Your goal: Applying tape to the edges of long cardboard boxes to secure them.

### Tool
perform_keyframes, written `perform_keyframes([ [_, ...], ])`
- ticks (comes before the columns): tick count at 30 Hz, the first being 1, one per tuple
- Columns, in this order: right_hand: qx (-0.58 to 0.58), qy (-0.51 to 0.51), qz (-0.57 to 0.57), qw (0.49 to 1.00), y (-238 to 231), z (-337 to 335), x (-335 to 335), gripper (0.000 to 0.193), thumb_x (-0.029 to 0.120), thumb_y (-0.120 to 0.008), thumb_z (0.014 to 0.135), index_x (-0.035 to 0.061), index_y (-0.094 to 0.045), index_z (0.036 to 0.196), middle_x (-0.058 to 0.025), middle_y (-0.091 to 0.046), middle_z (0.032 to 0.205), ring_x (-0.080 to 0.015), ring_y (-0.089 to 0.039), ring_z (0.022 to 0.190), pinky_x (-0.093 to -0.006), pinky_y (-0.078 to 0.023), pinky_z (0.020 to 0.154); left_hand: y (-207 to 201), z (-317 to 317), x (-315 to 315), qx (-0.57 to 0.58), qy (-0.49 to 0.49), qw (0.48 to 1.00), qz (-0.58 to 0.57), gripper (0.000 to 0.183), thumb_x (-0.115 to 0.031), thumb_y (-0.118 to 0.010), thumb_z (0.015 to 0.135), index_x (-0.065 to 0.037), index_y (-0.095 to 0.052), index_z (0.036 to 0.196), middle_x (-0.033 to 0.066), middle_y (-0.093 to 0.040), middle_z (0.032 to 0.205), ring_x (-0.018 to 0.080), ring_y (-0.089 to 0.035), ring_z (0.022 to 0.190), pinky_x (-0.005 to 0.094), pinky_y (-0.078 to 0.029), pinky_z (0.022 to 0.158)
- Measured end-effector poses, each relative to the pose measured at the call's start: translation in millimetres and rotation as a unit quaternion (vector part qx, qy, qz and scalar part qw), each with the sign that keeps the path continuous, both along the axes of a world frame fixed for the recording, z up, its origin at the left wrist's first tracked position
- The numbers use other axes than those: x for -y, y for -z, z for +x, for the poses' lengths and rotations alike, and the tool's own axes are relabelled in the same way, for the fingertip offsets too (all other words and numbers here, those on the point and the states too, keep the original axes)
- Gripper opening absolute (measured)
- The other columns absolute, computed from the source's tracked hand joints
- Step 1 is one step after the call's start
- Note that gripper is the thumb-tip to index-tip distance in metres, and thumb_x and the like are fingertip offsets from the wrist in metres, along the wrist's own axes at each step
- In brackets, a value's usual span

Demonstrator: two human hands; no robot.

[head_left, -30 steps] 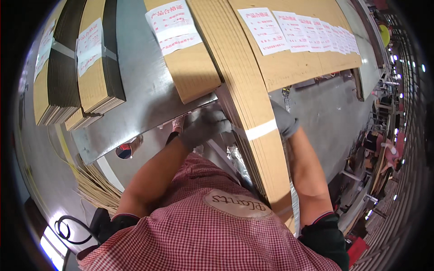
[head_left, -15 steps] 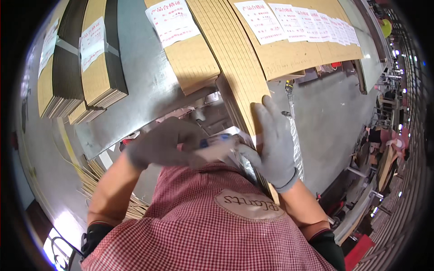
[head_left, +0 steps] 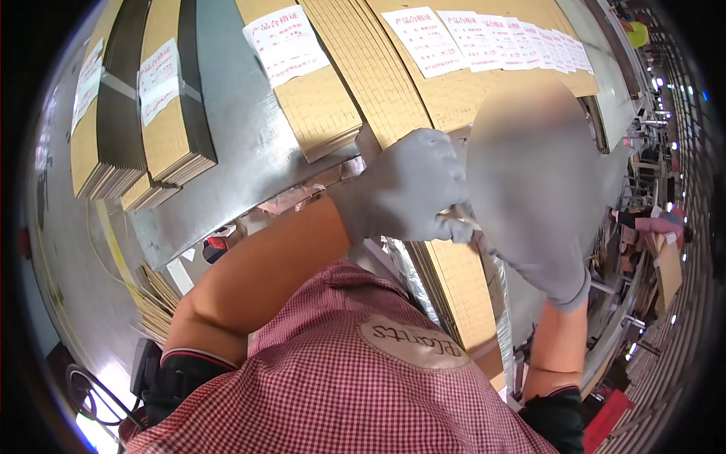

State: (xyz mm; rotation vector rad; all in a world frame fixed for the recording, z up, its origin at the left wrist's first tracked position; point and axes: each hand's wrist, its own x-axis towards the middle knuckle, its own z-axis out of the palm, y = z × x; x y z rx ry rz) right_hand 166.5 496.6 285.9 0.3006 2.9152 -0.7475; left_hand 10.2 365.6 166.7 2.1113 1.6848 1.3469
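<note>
My left hand point(head_left: 408, 189), in a grey glove, is closed with its fingers curled in above a long bundle of cardboard strips point(head_left: 457, 284). A small pale piece shows at its fingertips, too little of it to name. My right hand point(head_left: 541, 204), also gloved in grey, is raised beside the left one, to its right. A smear covers its fingers, so their pose is hidden. The bundle runs from the table toward my apron, its near end standing close in front of me.
A metal table point(head_left: 242, 98) bears more cardboard stacks point(head_left: 178, 144), with printed white paper slips point(head_left: 287, 45) on top. A wide cardboard stack point(head_left: 454, 98) lies at the far right with several slips. Loose cardboard strips point(head_left: 155, 306) stand at the lower left. Another person point(head_left: 658, 223) is at far right.
My left hand has moved right and up, across the bundle. My right hand has left the bundle's side and risen to the right. The blurred blue-and-white thing between them no longer shows.
</note>
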Motion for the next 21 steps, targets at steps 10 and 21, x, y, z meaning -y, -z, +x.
perform_keyframes([
  [10, -0.036, 0.283, -0.465, 0.838, 84.6, 16.8, -2.8, 0.017, 0.019, -0.06, 0.094, 0.0041, -0.067, 0.094, -0.0001, -0.064, 0.079, -0.0132, -0.057, 0.079, -0.0302, -0.043, 0.084, 7.6, 45.4, 68.0, 0.06, -0.106, 0.967, -0.223, 0.028, -0.034, -0.063, 0.084, -0.008, -0.067, 0.079, 0.0092, -0.064, 0.078, 0.024, -0.062, 0.071, 0.0435, -0.05, 0.068],
  [21, -0.027, 0.271, -0.522, 0.808, 94.8, 81.2, 1.8, 0.023, 0.026, -0.056, 0.098, 0.0038, -0.058, 0.096, 0.0022, -0.057, 0.089, -0.006, -0.048, 0.08, -0.0227, -0.04, 0.073, 39.9, 90.2, 60.8, 0.209, -0.012, 0.928, -0.309, 0.057, -0.051, -0.05, 0.096, 0.001, -0.07, 0.083, 0.0205, -0.067, 0.073, 0.0343, -0.066, 0.067, 0.042, -0.053, 0.071],
])
